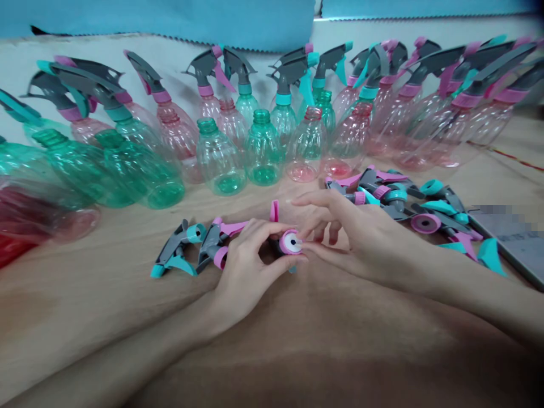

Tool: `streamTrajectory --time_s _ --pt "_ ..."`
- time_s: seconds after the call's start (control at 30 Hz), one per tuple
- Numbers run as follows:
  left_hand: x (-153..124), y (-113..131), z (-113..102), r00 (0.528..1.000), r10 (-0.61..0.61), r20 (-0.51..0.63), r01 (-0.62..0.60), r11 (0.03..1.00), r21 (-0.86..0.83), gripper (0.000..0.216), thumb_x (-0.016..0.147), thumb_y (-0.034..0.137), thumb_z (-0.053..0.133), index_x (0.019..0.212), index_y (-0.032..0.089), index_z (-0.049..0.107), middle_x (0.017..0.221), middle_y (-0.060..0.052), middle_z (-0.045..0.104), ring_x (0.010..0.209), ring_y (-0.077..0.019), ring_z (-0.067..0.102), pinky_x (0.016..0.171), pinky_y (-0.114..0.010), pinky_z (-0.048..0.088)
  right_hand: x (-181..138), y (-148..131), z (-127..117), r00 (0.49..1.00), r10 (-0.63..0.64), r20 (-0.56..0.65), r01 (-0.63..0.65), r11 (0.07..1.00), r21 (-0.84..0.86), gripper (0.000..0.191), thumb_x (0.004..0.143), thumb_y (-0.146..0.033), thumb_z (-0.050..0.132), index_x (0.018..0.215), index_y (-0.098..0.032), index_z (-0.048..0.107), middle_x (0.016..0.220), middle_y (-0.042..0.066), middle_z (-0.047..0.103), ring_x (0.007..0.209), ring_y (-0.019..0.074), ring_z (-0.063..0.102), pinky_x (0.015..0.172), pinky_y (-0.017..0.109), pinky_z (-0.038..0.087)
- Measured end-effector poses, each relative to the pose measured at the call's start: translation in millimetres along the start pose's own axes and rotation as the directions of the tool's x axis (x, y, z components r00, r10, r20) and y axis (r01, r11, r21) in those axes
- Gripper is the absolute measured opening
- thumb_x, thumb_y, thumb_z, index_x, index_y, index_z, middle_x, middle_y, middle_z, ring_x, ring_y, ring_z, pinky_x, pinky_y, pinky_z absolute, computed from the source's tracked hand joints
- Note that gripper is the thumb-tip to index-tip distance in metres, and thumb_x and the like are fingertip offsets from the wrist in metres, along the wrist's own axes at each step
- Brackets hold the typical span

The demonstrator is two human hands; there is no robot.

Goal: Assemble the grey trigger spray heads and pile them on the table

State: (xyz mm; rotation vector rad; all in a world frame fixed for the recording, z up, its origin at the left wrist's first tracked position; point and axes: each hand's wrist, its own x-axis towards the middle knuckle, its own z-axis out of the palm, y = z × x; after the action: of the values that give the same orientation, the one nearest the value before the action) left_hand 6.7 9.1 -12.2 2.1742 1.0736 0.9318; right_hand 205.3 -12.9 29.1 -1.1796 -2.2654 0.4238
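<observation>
My left hand is closed around a spray trigger head, gripping it by its pink collar. The collar's opening faces me and shows a white inside with a dark hole. A pink trigger sticks up behind the fingers; much of the head is hidden by the hand. On the other side, my right hand has its thumb tip at the collar's right edge, its index finger stretched out and its other fingers loosely bent. To the left of my left hand lie a grey-and-teal spray head and a grey-and-pink spray head.
Beyond my right hand lies a pile of loose spray heads, beside a grey flat box. Uncapped green bottles and pink bottles stand across the table, with several bottles bearing spray heads behind. A red object is at far left.
</observation>
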Motion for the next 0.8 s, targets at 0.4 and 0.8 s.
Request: streamTrajectory --time_s 0.4,0.8 --pt "-1.1 1.3 1.0 0.995 0.099 -0.004 -0.099 0.995 0.000 0.022 0.076 0.029 0.075 0.094 0.020 0.066 0.089 -0.003 0.067 0.084 -0.0197 0.059 0.075 -0.034 0.049 1.2 -0.2 -3.9 0.994 0.008 0.105 -0.018 0.995 0.099 0.063 0.082 -0.022 0.062 0.136 -0.020 0.029 0.095 -0.002 0.062 0.076 0.0089 0.061 0.056 0.018 0.047" --pt "-2.6 3.1 1.7 0.985 0.172 0.006 -0.172 0.985 0.005 0.021 0.077 0.031 0.074 0.092 0.018 0.065 0.088 -0.003 0.066 0.085 -0.0197 0.058 0.077 -0.035 0.048 -2.0 -3.7 0.4 0.996 0.052 0.071 -0.049 0.998 -0.035 0.063 0.083 -0.033 0.063 0.135 -0.023 0.030 0.091 -0.004 0.065 0.072 0.0115 0.062 0.053 0.022 0.042"
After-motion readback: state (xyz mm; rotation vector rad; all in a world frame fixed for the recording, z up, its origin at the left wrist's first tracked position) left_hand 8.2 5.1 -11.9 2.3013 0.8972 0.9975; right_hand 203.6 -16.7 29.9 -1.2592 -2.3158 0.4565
